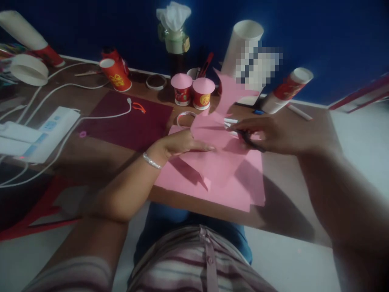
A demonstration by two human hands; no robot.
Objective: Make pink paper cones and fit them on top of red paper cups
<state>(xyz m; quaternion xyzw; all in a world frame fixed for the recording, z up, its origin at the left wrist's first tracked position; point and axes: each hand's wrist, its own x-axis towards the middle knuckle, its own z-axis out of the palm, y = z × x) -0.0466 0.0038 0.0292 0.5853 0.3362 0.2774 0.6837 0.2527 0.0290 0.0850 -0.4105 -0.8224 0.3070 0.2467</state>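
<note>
A cut piece of pink paper (212, 132) is in my left hand (182, 142), its thumb stretched over the top and the other fingers hidden beneath. My right hand (258, 132) is closed round dark-handled scissors (251, 142), whose blades lie at the paper's right side. A curved pink strip (227, 95) rises from the far side of the paper. Below the held piece, pink sheets (234, 194) lie on the table. Beyond them stand two small red cups (182, 95) with pink cone tops.
Behind are a red paper cup (117, 76), a tissue holder (176, 40), a white cylinder (247, 32) and a leaning cup stack (287, 91). At left lie a white power strip (45, 134), cables and a dark red sheet (121, 121). The table's front edge (282, 231) is near my lap.
</note>
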